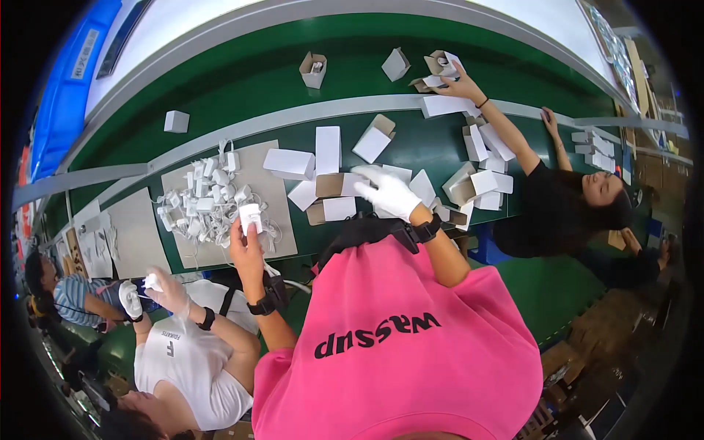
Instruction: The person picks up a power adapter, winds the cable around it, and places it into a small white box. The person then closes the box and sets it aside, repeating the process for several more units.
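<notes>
Work surface: green bench top (pixel 242 81), spanning the view. Grey rail (pixel 242 134), one, running lengthwise along it. Beige sheet (pixel 139 235), lying flat, left part of bench. Blue plastic bin (pixel 70 81), upper left, bearing a pale label. White panel (pixel 220 26), along the far edge. Persons, three: co-worker in white shirt (pixel 194 367), lower left; co-worker in striped top (pixel 77 301), far left; co-worker in black top (pixel 535 213), right side. Green floor (pixel 561 290), right. Brown cartons (pixel 561 359), lower right, details blurred.
</notes>
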`<state>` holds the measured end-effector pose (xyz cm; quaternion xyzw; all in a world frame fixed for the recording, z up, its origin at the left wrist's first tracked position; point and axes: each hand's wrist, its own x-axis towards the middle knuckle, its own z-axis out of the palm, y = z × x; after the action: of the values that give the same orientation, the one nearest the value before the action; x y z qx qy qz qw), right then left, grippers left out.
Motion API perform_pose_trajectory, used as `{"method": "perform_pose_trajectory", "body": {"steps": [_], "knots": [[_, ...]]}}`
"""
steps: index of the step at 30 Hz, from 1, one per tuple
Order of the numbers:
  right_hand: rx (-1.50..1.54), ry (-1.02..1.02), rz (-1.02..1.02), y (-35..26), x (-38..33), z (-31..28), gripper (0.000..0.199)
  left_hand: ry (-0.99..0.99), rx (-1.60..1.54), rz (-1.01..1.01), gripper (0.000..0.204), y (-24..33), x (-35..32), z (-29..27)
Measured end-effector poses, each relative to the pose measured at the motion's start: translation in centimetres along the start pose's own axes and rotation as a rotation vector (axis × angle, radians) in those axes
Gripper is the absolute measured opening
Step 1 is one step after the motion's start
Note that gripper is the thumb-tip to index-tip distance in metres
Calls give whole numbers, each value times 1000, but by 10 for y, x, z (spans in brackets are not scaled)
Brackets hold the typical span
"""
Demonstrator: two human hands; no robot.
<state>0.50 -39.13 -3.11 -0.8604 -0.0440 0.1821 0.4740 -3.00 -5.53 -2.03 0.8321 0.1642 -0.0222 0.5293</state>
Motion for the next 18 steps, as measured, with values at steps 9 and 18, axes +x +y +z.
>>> {"method": "perform_pose_trajectory", "body": {"steps": [9,18], "knots": [[414,3,-384,-100,-25,14,54,-706,-776,-116,35,58,-38,81],[1219,314,-96,-72,-62,-27,52,-1167,-364,-121,27,78,-34,115]]}}
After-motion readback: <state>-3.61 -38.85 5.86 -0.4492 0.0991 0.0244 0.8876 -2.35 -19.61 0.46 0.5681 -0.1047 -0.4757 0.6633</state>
